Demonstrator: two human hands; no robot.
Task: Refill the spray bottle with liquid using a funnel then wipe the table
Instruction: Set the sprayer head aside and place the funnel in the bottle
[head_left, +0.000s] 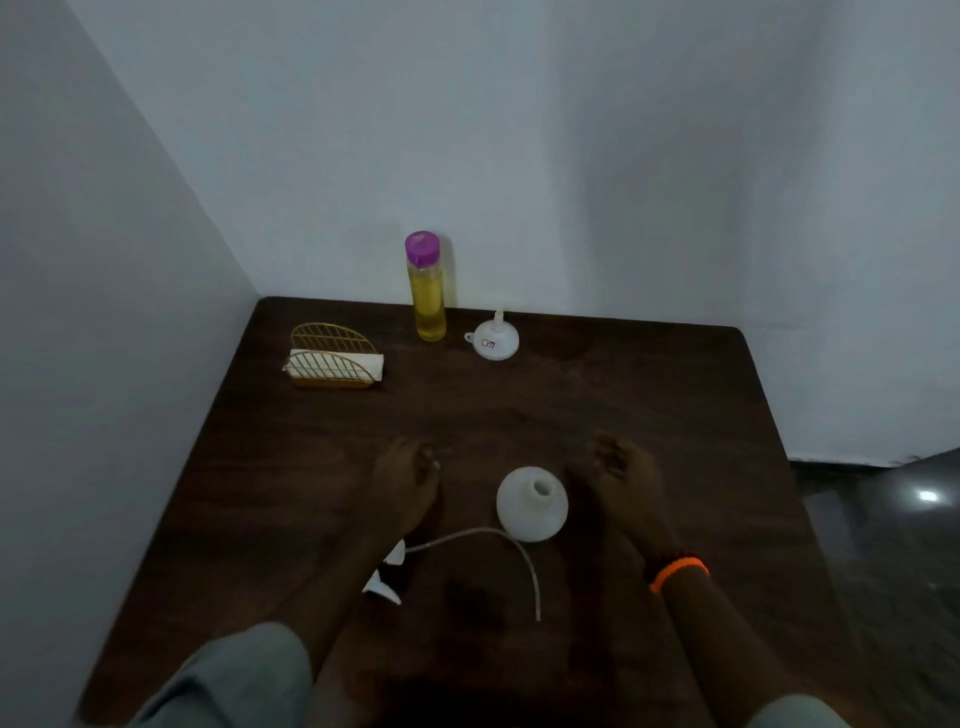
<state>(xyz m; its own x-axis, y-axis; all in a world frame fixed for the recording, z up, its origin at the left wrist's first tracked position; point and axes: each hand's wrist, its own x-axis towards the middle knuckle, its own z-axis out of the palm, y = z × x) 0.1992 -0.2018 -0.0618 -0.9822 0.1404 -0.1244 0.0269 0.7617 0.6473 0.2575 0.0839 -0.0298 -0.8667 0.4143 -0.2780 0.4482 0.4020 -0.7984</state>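
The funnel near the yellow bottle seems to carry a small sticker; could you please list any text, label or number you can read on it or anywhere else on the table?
Sticker on the white funnel: small blue marks, too small and blurred to read.
Bottle of yellow liquid with the purple cap: no label or print visible.
White spray bottle, open at the neck: no text visible.
Gold wire napkin holder: no text.
So nothing here can be read for certain.

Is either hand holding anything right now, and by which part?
Nothing is held. The left hand and right hand hover on either side of the open spray bottle; the sprayer head lies on the table.
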